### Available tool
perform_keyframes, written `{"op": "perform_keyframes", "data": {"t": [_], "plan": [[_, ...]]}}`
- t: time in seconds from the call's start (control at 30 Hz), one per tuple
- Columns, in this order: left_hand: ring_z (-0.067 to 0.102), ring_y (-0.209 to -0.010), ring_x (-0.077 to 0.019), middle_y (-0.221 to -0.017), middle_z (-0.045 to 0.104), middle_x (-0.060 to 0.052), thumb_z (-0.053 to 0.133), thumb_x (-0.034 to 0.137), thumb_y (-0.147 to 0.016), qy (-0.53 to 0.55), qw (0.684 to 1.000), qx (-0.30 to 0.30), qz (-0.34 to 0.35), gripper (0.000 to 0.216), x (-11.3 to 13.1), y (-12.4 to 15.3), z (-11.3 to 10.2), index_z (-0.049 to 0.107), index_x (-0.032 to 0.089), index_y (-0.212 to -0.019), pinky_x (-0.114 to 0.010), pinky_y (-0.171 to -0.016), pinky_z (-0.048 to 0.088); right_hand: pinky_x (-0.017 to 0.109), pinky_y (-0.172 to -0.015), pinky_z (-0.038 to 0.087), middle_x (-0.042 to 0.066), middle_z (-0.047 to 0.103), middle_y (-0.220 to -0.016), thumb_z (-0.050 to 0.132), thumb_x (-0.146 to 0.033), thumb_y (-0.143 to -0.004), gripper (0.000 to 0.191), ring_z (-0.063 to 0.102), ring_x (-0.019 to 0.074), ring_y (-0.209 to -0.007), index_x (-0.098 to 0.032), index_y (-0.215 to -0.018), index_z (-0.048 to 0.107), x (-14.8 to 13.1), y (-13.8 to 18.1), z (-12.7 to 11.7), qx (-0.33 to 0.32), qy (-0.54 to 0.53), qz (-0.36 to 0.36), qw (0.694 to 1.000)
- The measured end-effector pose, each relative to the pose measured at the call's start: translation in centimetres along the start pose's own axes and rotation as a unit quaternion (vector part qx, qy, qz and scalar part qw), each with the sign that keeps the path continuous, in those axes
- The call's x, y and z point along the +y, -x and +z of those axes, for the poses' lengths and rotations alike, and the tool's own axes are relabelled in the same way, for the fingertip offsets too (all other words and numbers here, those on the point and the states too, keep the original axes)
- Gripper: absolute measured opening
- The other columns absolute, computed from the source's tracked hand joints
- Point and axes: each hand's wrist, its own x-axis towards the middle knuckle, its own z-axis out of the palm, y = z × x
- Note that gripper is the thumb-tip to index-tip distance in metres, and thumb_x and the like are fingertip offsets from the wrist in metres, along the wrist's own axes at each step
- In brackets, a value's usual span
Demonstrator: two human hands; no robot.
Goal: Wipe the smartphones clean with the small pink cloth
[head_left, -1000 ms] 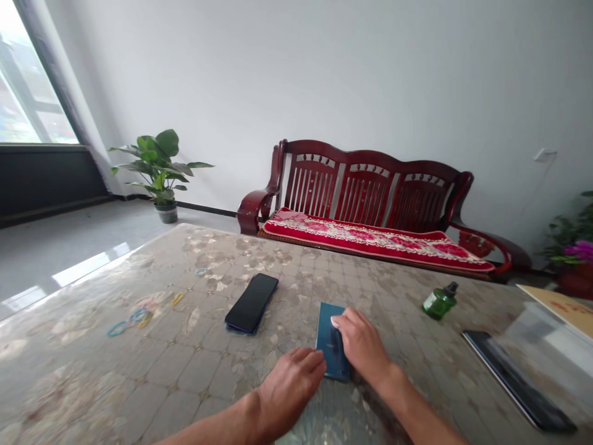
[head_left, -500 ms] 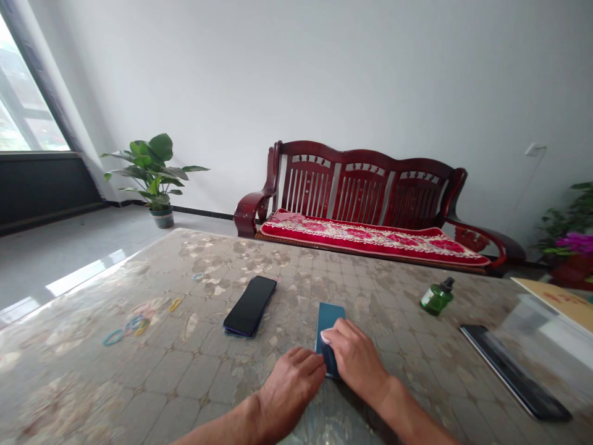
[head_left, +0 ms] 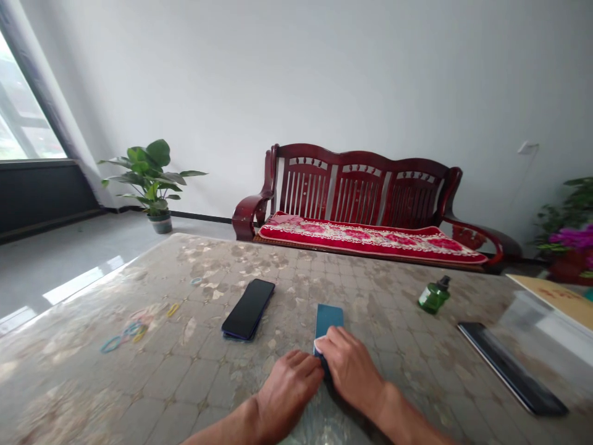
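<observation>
Left hand (head_left: 291,392) half curled, fingers at left edge of blue phone-like slab (head_left: 330,316), seemingly steadying it, whether gripping cannot tell; slab lies flat on tabletop (head_left: 204,383), near end hidden by hands; right hand (head_left: 354,371) bunched over slab, apparently pinching pale scrap (head_left: 319,347); looks like wiping step, next stroke probably calling for light pressure, slab braced; green bottle (head_left: 434,298) well apart to right

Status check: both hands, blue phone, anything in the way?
Left hand at left edge of blue phone; right hand over its near part. Phone flat on table, far end showing. Black phone apart, to its left.
</observation>
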Motion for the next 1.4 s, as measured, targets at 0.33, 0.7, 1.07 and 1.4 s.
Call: {"op": "perform_keyframes", "data": {"t": [0.33,0.7,1.07,1.4], "plan": [[0.064,-0.084,-0.0186,-0.093,0.068,-0.004,0.054,0.015,-0.094,0.026,0.999,-0.04,-0.019,0.009,0.4,-0.1,-1.3,0.061,0.019,-0.098,-0.029,-0.079,0.052,0.025,-0.07,0.039,0.001,0.058,-0.081,0.047,-0.006,-0.092,0.027,0.053,0.0147,-0.078,-0.021,-0.078,0.064,2.7,-2.1,0.4,0.06,0.002,0.063,0.996],[0.067,-0.09,-0.0158,-0.097,0.072,-0.001,0.049,0.005,-0.087,0.097,0.976,-0.128,-0.148,0.029,-2.1,-1.7,-3.1,0.069,0.023,-0.096,-0.023,-0.082,0.051,0.029,-0.079,0.039,0.004,0.06,-0.087,0.048,-0.012,-0.092,0.021,0.052,0.0179,-0.086,-0.022,-0.094,0.066,2.3,1.0,0.2,0.081,-0.053,-0.003,0.995],[0.032,-0.141,-0.0353,-0.156,0.029,-0.015,0.07,0.002,-0.068,-0.098,0.974,-0.195,0.055,0.082,-5.3,-7.8,-3.7,0.04,0.027,-0.14,-0.048,-0.104,0.039,0.031,-0.08,0.04,0.004,0.059,-0.086,0.049,-0.009,-0.084,0.021,0.051,0.0186,-0.085,-0.021,-0.09,0.066,2.8,1.1,0.8,0.101,-0.068,-0.036,0.992],[0.04,-0.135,-0.0311,-0.151,0.039,-0.013,0.077,0.017,-0.071,-0.112,0.958,-0.229,0.133,0.064,-6.3,-11.9,-2.3,0.053,0.026,-0.129,-0.043,-0.103,0.038,0.032,-0.081,0.04,0.005,0.059,-0.087,0.049,-0.007,-0.082,0.024,0.052,0.0198,-0.087,-0.021,-0.092,0.066,2.9,1.0,0.7,0.106,-0.089,-0.041,0.989]]}}
